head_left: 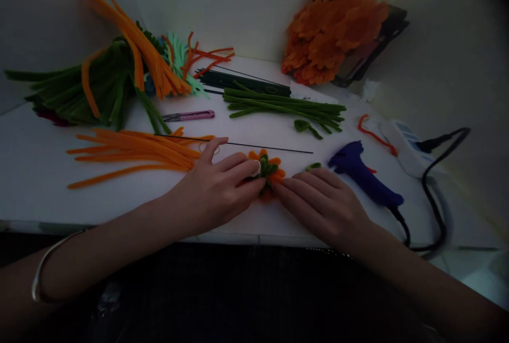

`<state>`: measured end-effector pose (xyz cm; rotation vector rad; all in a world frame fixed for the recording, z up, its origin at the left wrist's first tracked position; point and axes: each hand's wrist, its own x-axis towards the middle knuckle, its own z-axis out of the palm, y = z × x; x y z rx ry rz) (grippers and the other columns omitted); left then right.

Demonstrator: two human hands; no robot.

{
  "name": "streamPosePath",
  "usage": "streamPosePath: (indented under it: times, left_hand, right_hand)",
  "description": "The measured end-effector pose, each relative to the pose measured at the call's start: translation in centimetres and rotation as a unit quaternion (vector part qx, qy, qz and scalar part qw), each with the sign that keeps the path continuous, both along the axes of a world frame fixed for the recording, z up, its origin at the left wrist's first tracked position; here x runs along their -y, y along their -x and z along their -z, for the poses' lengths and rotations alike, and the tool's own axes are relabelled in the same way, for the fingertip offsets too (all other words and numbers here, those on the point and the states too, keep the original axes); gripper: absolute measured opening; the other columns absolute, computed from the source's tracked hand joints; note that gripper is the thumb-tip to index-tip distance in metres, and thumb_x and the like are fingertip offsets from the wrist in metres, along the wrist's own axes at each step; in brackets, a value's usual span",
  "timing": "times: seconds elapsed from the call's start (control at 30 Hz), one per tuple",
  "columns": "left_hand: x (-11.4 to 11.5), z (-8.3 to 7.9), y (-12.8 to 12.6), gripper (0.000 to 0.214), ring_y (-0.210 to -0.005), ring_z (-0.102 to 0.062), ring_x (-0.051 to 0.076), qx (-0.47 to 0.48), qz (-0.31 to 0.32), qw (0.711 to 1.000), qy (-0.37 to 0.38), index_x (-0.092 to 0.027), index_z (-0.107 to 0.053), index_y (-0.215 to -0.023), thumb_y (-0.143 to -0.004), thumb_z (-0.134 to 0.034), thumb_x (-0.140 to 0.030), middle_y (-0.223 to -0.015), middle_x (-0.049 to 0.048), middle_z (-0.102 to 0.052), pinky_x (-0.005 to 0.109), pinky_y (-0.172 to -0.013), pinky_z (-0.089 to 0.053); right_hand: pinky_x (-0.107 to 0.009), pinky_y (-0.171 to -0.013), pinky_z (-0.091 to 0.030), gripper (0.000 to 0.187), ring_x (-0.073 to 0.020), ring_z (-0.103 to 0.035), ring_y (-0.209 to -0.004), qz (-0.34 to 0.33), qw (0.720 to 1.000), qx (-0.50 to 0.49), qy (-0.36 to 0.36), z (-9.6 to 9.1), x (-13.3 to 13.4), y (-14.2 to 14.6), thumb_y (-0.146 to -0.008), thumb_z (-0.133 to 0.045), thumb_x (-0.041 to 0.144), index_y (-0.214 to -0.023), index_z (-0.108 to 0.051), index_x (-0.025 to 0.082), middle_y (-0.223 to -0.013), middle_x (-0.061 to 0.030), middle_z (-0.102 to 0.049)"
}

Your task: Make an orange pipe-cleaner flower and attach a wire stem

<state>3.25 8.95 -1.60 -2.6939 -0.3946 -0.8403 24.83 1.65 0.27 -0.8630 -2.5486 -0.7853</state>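
Between my hands, just over the front part of the table, is a pipe-cleaner flower (274,167) with orange petals and a green middle. My left hand (222,184) pinches its left side, the index finger raised away and a ring on one finger. From the right, the fingertips of my right hand (322,200) are closed on an orange petal. A bit of green pipe cleaner (313,166) shows behind the right fingers. Loose orange pipe cleaners (131,155) lie left of my left hand, and a thin dark stem wire (270,147) lies behind the flower.
A blue glue gun (366,176) lies to the right, its cord running near a white power strip (409,149). Green pipe cleaners (282,107), dark stem wires (242,82) and pink snips (191,115) lie farther back. Orange flowers (334,25) stand at back right, a green bundle (95,86) at left.
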Motion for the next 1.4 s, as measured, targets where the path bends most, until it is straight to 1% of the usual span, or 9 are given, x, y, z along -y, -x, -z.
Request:
streamPosePath:
  times: [0.43, 0.5, 0.6, 0.7, 0.87, 1.0, 1.13, 1.3, 1.4]
  left_hand:
    - [0.2, 0.0, -0.2, 0.015, -0.09, -0.063, 0.018, -0.011, -0.004, 1.0, 0.015, -0.02, -0.065, -0.097, -0.094, -0.05, -0.018, -0.099, 0.0024, -0.07, 0.05, -0.1, -0.036]
    - [0.2, 0.0, -0.2, 0.014, -0.09, -0.062, 0.018, -0.011, -0.004, 1.0, 0.017, -0.02, -0.065, -0.096, -0.093, -0.051, -0.018, -0.1, 0.0019, -0.07, 0.049, -0.101, -0.035]
    - [0.2, -0.1, -0.2, 0.014, -0.089, -0.062, 0.017, -0.009, -0.003, 1.0, 0.022, -0.02, -0.065, -0.095, -0.092, -0.052, -0.017, -0.098, 0.0016, -0.069, 0.048, -0.101, -0.035]
    - [0.2, -0.1, -0.1, 0.014, -0.088, -0.062, 0.018, -0.009, 0.001, 1.0, 0.024, -0.02, -0.065, -0.096, -0.091, -0.052, -0.016, -0.097, 0.0025, -0.069, 0.049, -0.1, -0.035]
    - [0.2, -0.1, -0.1, 0.012, -0.083, -0.063, 0.018, 0.007, 0.01, 1.0, 0.024, -0.018, -0.066, -0.096, -0.089, -0.056, -0.017, -0.094, 0.0034, -0.068, 0.049, -0.099, -0.036]
    - [0.3, 0.0, 0.1, 0.015, -0.083, -0.063, 0.017, 0.005, 0.006, 1.0, 0.028, -0.019, -0.066, -0.098, -0.089, -0.054, -0.016, -0.094, 0.0033, -0.068, 0.049, -0.099, -0.036]
    - [0.3, 0.3, 0.1, 0.017, -0.083, -0.063, 0.017, 0.014, 0.005, 0.999, 0.03, -0.019, -0.066, -0.102, -0.089, -0.055, -0.018, -0.095, 0.0031, -0.067, 0.05, -0.1, -0.035]
    - [0.3, 0.5, 0.0, 0.018, -0.085, -0.063, 0.018, 0.018, 0.001, 0.999, 0.036, -0.019, -0.067, -0.1, -0.09, -0.052, -0.017, -0.097, 0.0044, -0.068, 0.049, -0.1, -0.034]
    - [0.3, 0.5, 0.1, 0.018, -0.086, -0.064, 0.019, 0.021, 0.002, 0.999, 0.043, -0.019, -0.067, -0.1, -0.09, -0.051, -0.017, -0.096, 0.0045, -0.068, 0.05, -0.098, -0.034]
  right_hand:
    - [-0.032, -0.062, -0.044, 0.035, -0.0168, -0.058, -0.064, -0.064, 0.997, 0.025, 0.025, -0.6, -0.9, 0.1, -0.094, -0.04, 0.001, -0.07, -0.064, 0.01, -0.066, -0.0063, -0.065]
    - [-0.032, -0.064, -0.045, 0.028, -0.0182, -0.06, -0.07, -0.038, 0.998, 0.002, 0.05, -0.2, -0.7, -0.1, -0.095, -0.042, 0.004, -0.079, -0.065, 0.009, -0.074, -0.0081, -0.067]
    - [-0.029, -0.063, -0.046, 0.015, -0.0164, -0.059, -0.07, 0.081, 0.976, -0.123, 0.16, 0.2, 0.1, -0.4, -0.094, -0.053, 0.018, -0.087, -0.064, 0.011, -0.08, -0.0075, -0.066]
    - [-0.023, -0.054, -0.043, 0.013, -0.0114, -0.055, -0.059, 0.175, 0.902, -0.25, 0.306, -0.3, 0.6, -0.3, -0.091, -0.057, 0.022, -0.081, -0.063, 0.016, -0.072, -0.002, -0.064]
    - [-0.023, -0.046, -0.035, 0.026, -0.0103, -0.048, -0.051, 0.228, 0.782, -0.305, 0.493, -1.5, -0.1, 0.3, -0.09, -0.053, 0.029, -0.069, -0.063, 0.018, -0.058, 0.0005, -0.057]
    - [-0.021, -0.039, -0.028, 0.035, -0.0069, -0.039, -0.042, 0.26, 0.609, -0.373, 0.65, -1.6, -1.3, 0.4, -0.089, -0.054, 0.041, -0.065, -0.06, 0.017, -0.052, 0.0024, -0.049]
    - [-0.019, -0.034, -0.023, 0.031, -0.005, -0.037, -0.037, 0.299, 0.455, -0.444, 0.711, -1.8, -1.8, 0.5, -0.083, -0.064, 0.041, -0.067, -0.063, 0.015, -0.051, 0.0022, -0.051]
    - [-0.016, -0.033, -0.023, 0.034, -0.0042, -0.033, -0.035, 0.325, 0.361, -0.509, 0.711, -2.1, -2.0, 1.0, -0.082, -0.069, 0.038, -0.059, -0.062, 0.014, -0.04, 0.0037, -0.045]
    - [-0.015, -0.032, -0.023, 0.035, -0.0039, -0.032, -0.034, 0.336, 0.328, -0.539, 0.7, -2.1, -2.0, 1.4, -0.084, -0.067, 0.037, -0.059, -0.062, 0.013, -0.038, 0.004, -0.044]
